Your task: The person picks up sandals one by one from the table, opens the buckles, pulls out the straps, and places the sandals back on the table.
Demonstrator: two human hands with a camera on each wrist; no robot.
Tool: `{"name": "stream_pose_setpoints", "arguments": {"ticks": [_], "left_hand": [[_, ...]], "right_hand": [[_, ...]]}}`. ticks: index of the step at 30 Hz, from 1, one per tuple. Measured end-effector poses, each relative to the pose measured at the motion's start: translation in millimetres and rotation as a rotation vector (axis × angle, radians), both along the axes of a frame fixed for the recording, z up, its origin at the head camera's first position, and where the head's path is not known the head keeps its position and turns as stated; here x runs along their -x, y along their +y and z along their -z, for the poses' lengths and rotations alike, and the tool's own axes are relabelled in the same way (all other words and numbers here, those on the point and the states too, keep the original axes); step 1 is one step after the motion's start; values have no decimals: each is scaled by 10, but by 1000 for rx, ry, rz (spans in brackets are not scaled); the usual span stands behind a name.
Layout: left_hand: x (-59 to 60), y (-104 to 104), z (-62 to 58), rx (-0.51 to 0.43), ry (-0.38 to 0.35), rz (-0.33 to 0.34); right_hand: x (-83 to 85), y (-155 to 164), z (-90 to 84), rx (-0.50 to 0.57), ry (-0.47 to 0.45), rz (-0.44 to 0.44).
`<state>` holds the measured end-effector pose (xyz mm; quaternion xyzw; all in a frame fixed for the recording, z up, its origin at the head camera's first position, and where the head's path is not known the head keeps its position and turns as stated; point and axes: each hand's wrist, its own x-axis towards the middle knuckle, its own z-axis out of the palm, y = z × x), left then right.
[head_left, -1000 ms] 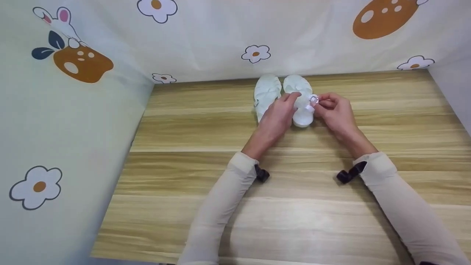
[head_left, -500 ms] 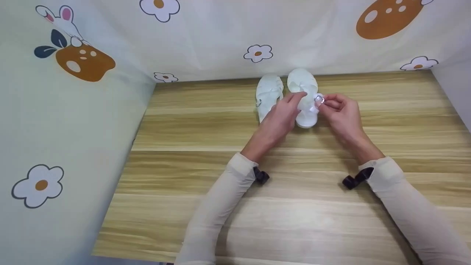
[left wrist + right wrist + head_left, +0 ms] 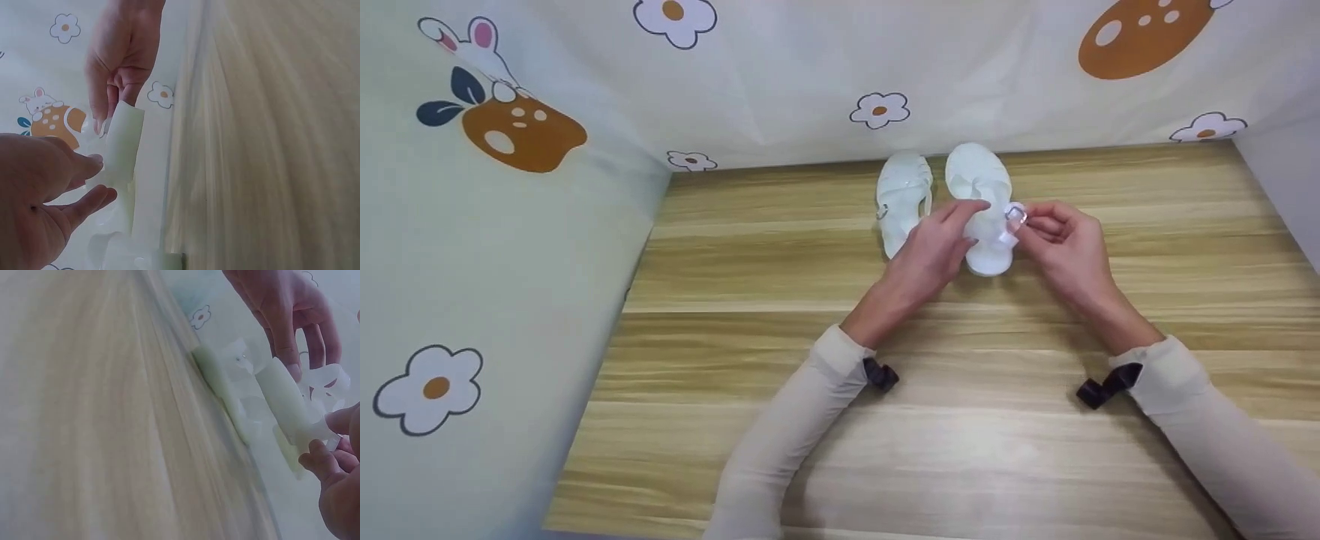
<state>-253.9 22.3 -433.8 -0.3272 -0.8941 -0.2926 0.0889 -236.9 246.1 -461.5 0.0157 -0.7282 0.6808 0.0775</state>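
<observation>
white jelly sandal (image 3: 986, 217), the right one of the pair, sits at the far middle of the wooden table (image 3: 720, 360), lifted a bit between both hands. its mate, the left sandal (image 3: 901, 196), lies flat just beside it, near the back wall.

step in hand, as i read it: working the ankle strap and buckle (image 3: 1015, 217) on the right sandal. next move likely needs the strap end fed or pulled through the buckle while the shoe is kept steady; small part, fine pinch needed.

left hand (image 3: 934, 247): fingers curled narrow round the sandal's left side, thumb on top, bracing it. right hand (image 3: 1065, 244): thumb and forefinger pinched tight on the buckle, other fingers tucked.

around: flower and bunny print cloth (image 3: 510, 187) on left and far walls; cream sleeves, black wrist straps.
</observation>
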Motion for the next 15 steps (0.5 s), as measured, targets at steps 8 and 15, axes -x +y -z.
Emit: {"name": "stream_pose_setpoints", "arguments": {"ticks": [8, 15], "left_hand": [[-127, -98, 54, -100, 6, 53], [-216, -153, 73, -246, -155, 64]], "right_hand": [[-204, 55, 27, -56, 29, -63], [-325, 74, 53, -15, 26, -95]]}}
